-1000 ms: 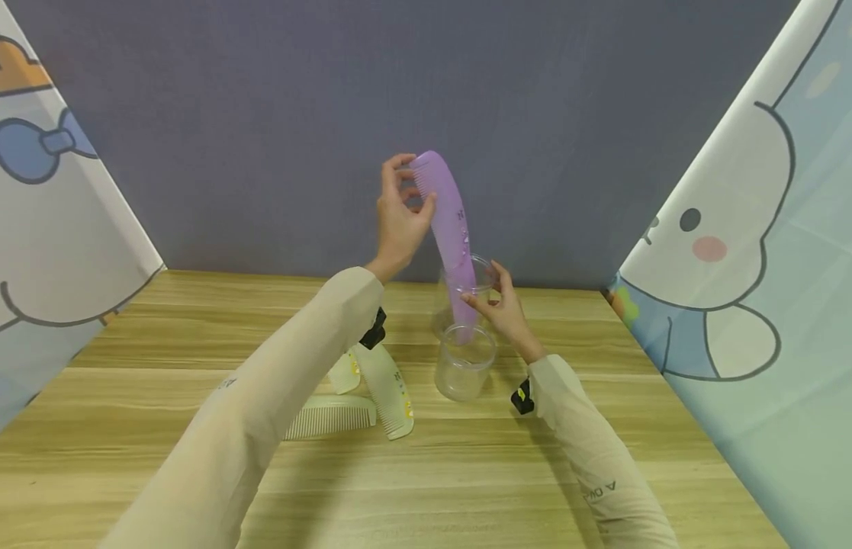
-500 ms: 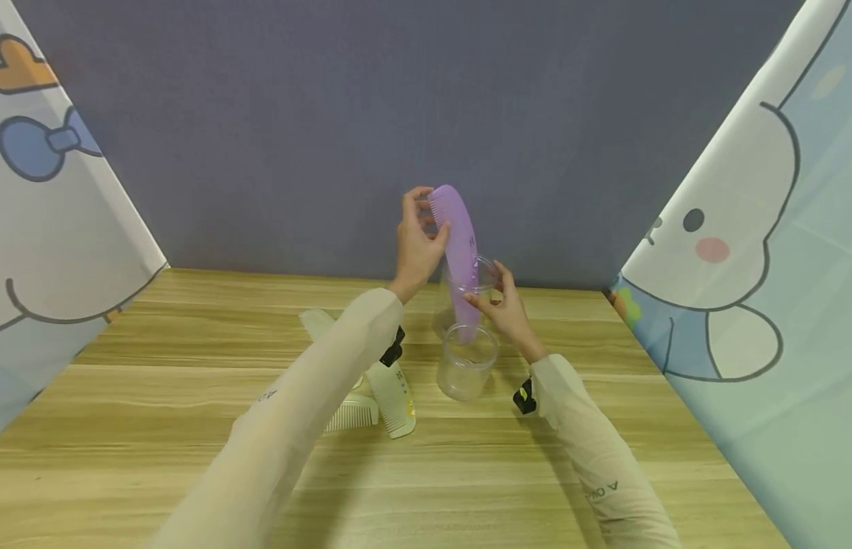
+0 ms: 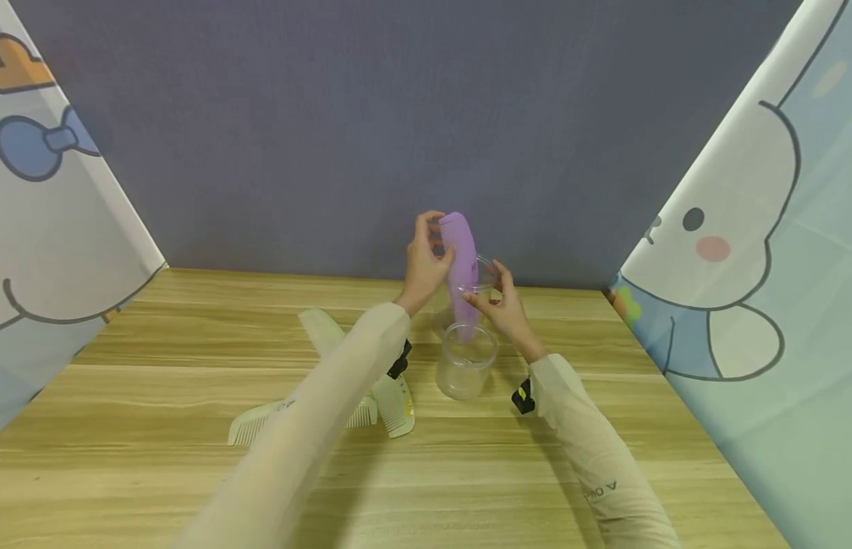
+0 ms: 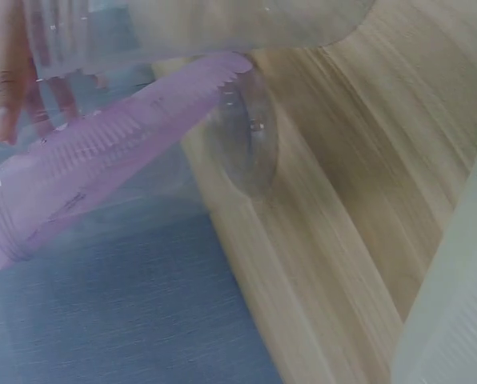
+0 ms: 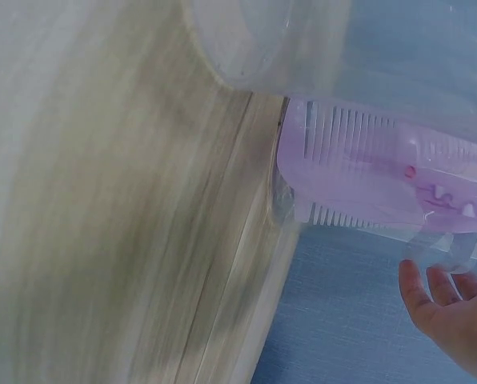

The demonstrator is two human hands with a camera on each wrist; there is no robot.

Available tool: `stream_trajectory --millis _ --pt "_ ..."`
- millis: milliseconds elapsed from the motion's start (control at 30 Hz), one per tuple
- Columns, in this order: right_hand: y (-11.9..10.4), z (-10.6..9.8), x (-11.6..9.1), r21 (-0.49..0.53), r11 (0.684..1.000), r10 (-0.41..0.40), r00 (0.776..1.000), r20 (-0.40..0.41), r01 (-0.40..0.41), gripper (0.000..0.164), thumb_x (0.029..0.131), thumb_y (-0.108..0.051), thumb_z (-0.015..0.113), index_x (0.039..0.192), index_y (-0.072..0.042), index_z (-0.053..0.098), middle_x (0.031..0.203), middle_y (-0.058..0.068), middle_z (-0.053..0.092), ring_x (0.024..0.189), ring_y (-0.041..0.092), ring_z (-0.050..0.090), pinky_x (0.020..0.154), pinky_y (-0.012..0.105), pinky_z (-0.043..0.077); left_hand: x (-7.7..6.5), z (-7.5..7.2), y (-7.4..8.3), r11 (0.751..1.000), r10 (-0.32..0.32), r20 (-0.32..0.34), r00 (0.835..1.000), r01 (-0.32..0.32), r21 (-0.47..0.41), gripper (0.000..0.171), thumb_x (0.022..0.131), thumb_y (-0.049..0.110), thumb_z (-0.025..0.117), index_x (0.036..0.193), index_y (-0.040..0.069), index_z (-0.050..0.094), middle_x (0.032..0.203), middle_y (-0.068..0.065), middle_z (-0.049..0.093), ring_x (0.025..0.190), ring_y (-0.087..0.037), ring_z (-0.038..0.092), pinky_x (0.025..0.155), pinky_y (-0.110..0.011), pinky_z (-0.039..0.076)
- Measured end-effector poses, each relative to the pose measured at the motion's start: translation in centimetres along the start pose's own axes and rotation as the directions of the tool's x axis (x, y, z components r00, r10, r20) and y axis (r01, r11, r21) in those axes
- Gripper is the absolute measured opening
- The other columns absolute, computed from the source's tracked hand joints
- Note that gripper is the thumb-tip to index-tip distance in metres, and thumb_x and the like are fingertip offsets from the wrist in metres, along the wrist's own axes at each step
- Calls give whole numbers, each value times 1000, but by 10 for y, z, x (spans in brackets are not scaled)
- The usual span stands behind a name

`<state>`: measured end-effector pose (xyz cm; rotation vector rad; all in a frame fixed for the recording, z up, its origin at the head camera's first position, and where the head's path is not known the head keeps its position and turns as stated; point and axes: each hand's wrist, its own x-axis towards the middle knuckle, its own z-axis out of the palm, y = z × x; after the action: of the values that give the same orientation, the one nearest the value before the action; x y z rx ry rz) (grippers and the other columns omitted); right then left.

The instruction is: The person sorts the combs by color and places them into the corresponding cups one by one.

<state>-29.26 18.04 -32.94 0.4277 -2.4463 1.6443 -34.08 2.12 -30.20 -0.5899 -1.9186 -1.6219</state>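
My left hand (image 3: 426,263) pinches the upper end of a purple comb (image 3: 461,248), thumb on one side and fingers on the other. The comb stands slightly tilted, its lower part inside a tall clear cup (image 3: 441,316) at the back. In the right wrist view, rows of teeth show on both edges of the purple shape (image 5: 342,164); whether more than one comb is there I cannot tell. My right hand (image 3: 503,305) holds the tall cup near its rim, thumb in front and fingers behind. Directly in front stands a second clear cup (image 3: 465,374).
Several pale green combs (image 3: 396,408) lie on the wooden table (image 3: 494,473), partly hidden under my left sleeve. A dark grey panel (image 3: 295,152) rises behind the table. Cartoon-printed sheets (image 3: 748,320) flank both sides.
My left hand has moved down and slightly right, lowering the purple comb deeper into the tall cup. My right hand has stayed on the cup.
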Motion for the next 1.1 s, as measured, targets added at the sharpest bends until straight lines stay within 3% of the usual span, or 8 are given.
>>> stream_trajectory --millis 500,800,1100 --pt "0 -1 1 -6 1000 -5 1000 9 5 81 85 -11 63 144 0 8 148 24 21 133 44 23 102 60 30 -5 0 -8 991 -35 128 991 17 135 53 79 -6 63 124 9 39 104 -15 56 89 -26 60 74 -27 54" --pt "29 -2 12 -19 1000 -18 1000 -21 18 84 83 -20 67 146 -9 11 148 17 25 132 34 29 101 53 36 -3 -4 -8 980 -44 149 988 14 197 43 76 -9 66 114 0 50 104 -15 57 87 -24 61 75 -23 53" --pt "35 -2 14 -15 999 -40 999 -34 39 84 83 -22 67 145 -9 12 147 22 25 132 36 31 99 55 37 -1 -4 -10 969 -71 173 982 27 245 36 78 -8 62 112 0 53 104 -15 57 88 -23 60 77 -23 53"
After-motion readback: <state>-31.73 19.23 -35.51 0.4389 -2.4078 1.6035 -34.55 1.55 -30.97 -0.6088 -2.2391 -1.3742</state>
